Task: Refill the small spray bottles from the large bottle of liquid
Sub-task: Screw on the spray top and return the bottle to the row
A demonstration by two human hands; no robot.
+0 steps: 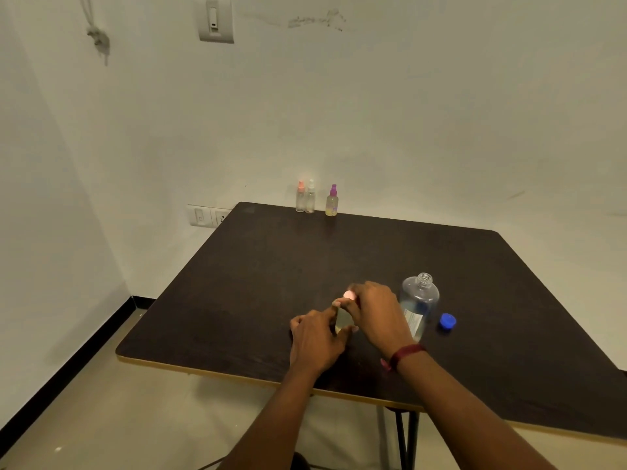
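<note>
Dark brown tabletop (237, 283) fills the middle and lower right of the frame, and below its centre both hands meet on a small spray bottle (342, 321) held upright; whether its base touches the table is hidden. The left hand (315, 337) curls round the bottle's pale yellowish body, while the right hand (376, 313) pinches its pink cap (348, 294) from above. Just right of the right hand the large bottle (420, 296) stands upright, its neck uncapped and clear liquid partway up. A blue cap (448, 321) lies on the table just beside it, further right. At the table's far edge, in the upper centre, stand a pink-topped bottle (300, 198) and a white-topped bottle (310, 198) close together, with a purple-topped bottle (332, 201) near them on the right. A dark red band (405, 355) circles the right wrist.
</note>
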